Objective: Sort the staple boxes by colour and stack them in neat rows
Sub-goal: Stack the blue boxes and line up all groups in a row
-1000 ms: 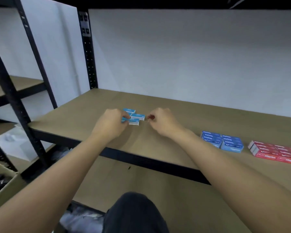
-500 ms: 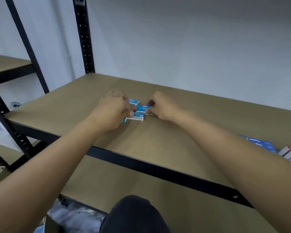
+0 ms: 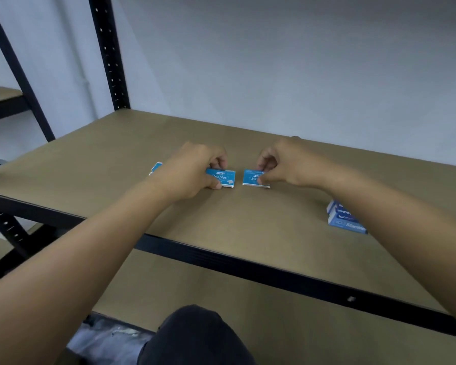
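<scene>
Three light blue staple boxes lie mid-shelf (image 3: pixel 111 164). The left hand (image 3: pixel 192 169) pinches the left box (image 3: pixel 224 177) by its left end, and the right hand (image 3: pixel 287 164) pinches the right box (image 3: pixel 251 177) by its right end, with a small gap between them. The third box (image 3: pixel 157 167) peeks out left of the left hand. The darker blue boxes (image 3: pixel 344 219), stacked at the right, are too hidden to count.

Left hand (image 3: pixel 192 171) pinches a light-blue staple box (image 3: pixel 223 178) on the brown shelf board (image 3: pixel 248 219); right hand (image 3: pixel 284 164) pinches another one (image 3: pixel 252 177) just beside it, small gap between. Third box corner (image 3: pixel 157 167) behind left wrist. Darker blue stack (image 3: pixel 344 219) at right.
</scene>
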A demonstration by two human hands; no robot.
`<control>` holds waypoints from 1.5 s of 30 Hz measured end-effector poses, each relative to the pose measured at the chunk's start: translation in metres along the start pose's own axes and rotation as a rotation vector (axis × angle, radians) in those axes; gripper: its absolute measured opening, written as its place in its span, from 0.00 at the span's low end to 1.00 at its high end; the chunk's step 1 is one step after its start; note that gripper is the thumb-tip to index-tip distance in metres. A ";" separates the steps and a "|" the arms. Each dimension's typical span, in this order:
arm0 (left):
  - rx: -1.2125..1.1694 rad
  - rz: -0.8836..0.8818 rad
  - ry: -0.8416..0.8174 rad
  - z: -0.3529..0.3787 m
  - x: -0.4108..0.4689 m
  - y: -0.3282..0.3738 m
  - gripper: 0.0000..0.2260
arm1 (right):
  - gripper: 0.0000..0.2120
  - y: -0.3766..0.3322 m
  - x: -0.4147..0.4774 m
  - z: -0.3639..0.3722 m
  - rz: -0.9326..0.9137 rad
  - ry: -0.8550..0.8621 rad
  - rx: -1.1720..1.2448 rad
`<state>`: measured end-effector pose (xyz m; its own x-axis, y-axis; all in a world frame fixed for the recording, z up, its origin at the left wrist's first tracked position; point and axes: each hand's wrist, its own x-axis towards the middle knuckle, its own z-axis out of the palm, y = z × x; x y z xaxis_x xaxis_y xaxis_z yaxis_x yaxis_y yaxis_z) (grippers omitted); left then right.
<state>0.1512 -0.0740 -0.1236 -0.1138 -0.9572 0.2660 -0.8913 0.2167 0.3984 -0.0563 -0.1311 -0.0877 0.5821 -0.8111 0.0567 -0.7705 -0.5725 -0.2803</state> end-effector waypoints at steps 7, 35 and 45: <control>-0.119 0.040 -0.064 0.004 0.006 0.003 0.20 | 0.13 0.012 -0.015 -0.001 -0.004 0.004 0.065; -0.158 0.086 0.033 -0.025 0.004 -0.004 0.16 | 0.11 0.012 -0.012 -0.009 -0.015 0.152 0.160; -0.042 -0.323 0.109 -0.050 -0.013 -0.078 0.09 | 0.08 -0.061 0.076 0.016 -0.133 0.052 -0.005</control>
<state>0.2437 -0.0690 -0.1145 0.2212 -0.9521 0.2110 -0.8542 -0.0848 0.5130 0.0393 -0.1563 -0.0813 0.6650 -0.7330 0.1430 -0.6888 -0.6760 -0.2619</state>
